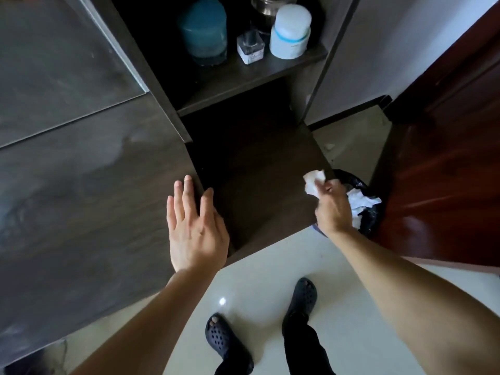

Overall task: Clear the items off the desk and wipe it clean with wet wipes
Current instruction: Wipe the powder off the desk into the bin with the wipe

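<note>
Forearms enter from the bottom edge, with two dark clogs (224, 339) on the pale tiled floor (270, 293) between them.

Far left: desk (81, 185), a dark wood-grain top. No loose items on the part in view; faint dull streaks across it, possibly damp, cannot tell.

Left hand (196, 231): flat, fingers straight and slightly spread, over the desk's right-hand edge, thumb hanging past it. Holding nothing. Whether the palm rests on the top or hovers just above it, cannot tell.

Centre, above: open shelf unit with a teal jar (203, 36), a small glass bottle (250, 48) and a white jar (290, 33) side by side. A lower dark surface sits between the two hands.

Right hand (334, 209): fingers curled, pinching a crumpled wet wipe (313, 182) at the fingertips, the bulk sticking out beyond them. Hand is above the near rim of a bin (374, 220) lined with a black bag, white crumpled tissue already inside.

Handling: wipe is light, limp and damp, likely to cling to the skin. A fingertip pinch on the bunched part is enough; no risk of damage. Judged to be the discard step, wiping done or nearly so.

Far right: reddish wooden door (446, 171) beside the bin.

Hands well apart.
</note>
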Action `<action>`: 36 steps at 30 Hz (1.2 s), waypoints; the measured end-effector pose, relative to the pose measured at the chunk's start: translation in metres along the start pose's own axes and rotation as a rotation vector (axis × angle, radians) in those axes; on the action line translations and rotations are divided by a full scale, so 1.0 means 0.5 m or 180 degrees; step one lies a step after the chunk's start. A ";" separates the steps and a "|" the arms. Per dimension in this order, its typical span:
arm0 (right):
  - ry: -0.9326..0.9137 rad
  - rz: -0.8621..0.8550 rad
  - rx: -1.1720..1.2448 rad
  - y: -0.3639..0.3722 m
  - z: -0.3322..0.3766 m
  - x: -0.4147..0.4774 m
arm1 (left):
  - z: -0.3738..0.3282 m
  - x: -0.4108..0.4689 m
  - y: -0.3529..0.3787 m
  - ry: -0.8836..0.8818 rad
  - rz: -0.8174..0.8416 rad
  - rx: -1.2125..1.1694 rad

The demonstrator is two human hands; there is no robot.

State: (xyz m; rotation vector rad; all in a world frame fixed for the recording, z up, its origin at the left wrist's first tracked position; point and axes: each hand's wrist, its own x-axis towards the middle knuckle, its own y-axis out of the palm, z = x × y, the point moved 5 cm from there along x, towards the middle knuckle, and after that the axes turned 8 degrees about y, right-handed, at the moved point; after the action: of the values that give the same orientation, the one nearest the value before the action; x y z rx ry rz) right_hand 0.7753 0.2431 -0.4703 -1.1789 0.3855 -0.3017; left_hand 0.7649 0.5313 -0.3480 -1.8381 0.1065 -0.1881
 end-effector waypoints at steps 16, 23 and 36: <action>-0.1362 0.0802 -0.0355 0.050 0.257 0.229 | -0.015 0.012 -0.014 -0.0109 0.0046 0.0131; -0.2209 0.1092 -0.0059 0.138 0.429 0.056 | -0.009 0.011 -0.013 -0.0126 0.0008 0.0072; -0.2925 0.1963 0.0114 0.088 0.161 -0.269 | -0.010 0.005 -0.014 -0.0216 0.0123 0.0074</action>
State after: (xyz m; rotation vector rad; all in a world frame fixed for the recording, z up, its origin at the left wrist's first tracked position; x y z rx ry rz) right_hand 0.6917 0.3829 -0.4666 -0.9890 -0.0825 0.7527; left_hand 0.7665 0.5279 -0.3399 -1.8160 0.0921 -0.0993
